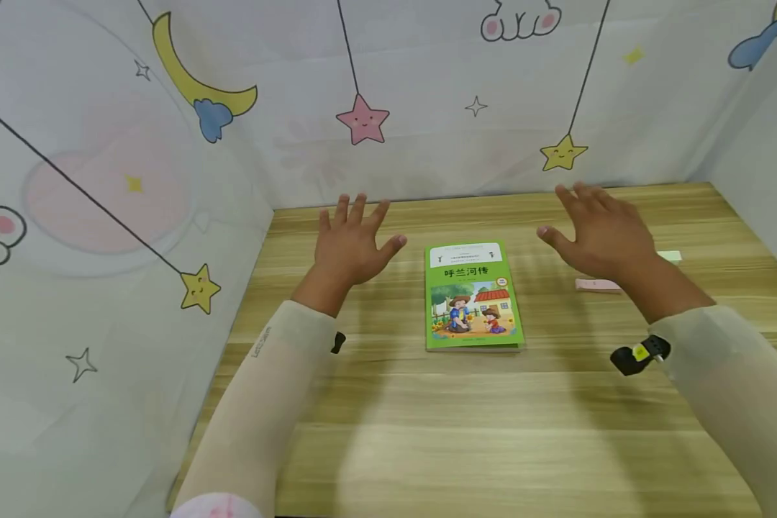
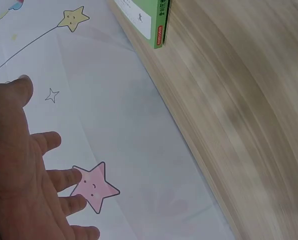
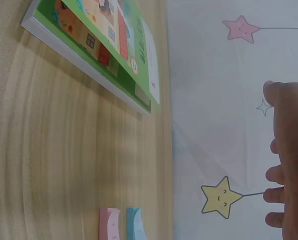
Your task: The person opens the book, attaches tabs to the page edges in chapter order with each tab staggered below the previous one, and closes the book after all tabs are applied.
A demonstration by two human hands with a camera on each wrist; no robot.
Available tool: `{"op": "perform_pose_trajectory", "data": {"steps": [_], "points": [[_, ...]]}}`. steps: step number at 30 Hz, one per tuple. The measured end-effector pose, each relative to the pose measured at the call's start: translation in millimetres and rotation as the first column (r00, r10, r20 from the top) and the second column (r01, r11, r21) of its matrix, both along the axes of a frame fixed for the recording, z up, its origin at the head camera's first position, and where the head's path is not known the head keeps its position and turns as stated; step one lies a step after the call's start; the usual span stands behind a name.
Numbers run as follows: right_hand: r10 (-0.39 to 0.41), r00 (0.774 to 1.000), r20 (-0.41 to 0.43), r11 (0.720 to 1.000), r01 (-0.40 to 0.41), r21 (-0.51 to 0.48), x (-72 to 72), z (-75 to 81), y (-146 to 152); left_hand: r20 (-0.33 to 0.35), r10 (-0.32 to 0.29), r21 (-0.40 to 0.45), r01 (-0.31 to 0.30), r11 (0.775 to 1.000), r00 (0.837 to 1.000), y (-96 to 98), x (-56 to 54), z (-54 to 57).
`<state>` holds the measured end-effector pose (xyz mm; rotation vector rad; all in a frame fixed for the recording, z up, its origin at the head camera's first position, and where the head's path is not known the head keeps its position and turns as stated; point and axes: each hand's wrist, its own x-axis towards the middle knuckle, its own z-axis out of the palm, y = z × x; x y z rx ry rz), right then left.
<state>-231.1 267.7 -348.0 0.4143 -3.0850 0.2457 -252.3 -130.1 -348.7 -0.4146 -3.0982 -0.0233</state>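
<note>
A green book with a picture of two figures and a red-roofed house lies on the wooden table, its cover slightly raised in the right wrist view. To its left my left hand hovers with fingers spread, holding nothing. My right hand is raised on the other side, fingers extended, also holding nothing. Under and beside the right hand lie a pink strip and a pale green strip, each partly hidden in the head view. In the right wrist view the pink strip and a bluish strip lie side by side.
White cloth walls printed with stars and a moon stand along the back and both sides of the table. A dark strap hangs under the right sleeve, and a small black piece shows at the left cuff.
</note>
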Motion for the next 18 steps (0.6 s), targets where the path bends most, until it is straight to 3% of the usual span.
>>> {"op": "perform_pose_trajectory", "data": {"steps": [6,10,14,18], "points": [[0.021,1.000,-0.013,0.999,-0.021,-0.025,8.7,-5.5,-8,0.014,-0.015,0.006,0.015,1.000,1.000,4.5,6.9,-2.0],[0.034,0.999,-0.030,0.998,-0.035,-0.049,18.9,-13.7,-15,0.033,-0.040,0.001,0.040,0.999,0.999,10.6,17.3,-5.0],[0.041,0.999,-0.016,0.997,-0.042,-0.062,33.2,-25.6,-24,0.050,-0.089,0.004,0.089,0.996,0.995,22.6,38.4,-11.7],[0.035,0.999,0.026,0.996,-0.033,-0.088,51.4,-43.2,-35,0.072,-0.134,0.016,0.133,0.991,0.988,39.7,65.2,-26.0]]}}
